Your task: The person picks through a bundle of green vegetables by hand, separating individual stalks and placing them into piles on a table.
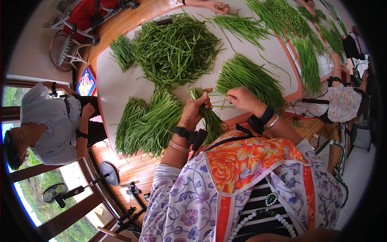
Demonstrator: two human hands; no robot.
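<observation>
Worn: white overgarment (181,203), purple floral print; orange floral panel (242,161); striped top (258,199); green pendant (271,199); black wristbands (182,132).

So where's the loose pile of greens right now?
In the head view, the loose pile lies on the table, upper left of centre, just right of a small bundle and beyond the left hand.

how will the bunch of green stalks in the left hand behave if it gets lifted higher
The bunch of green stalks will probably flop at its long ends, which fan out below the left hand. It seems light, since that hand alone holds it. Stalks might slip out, as no tie shows.
</observation>
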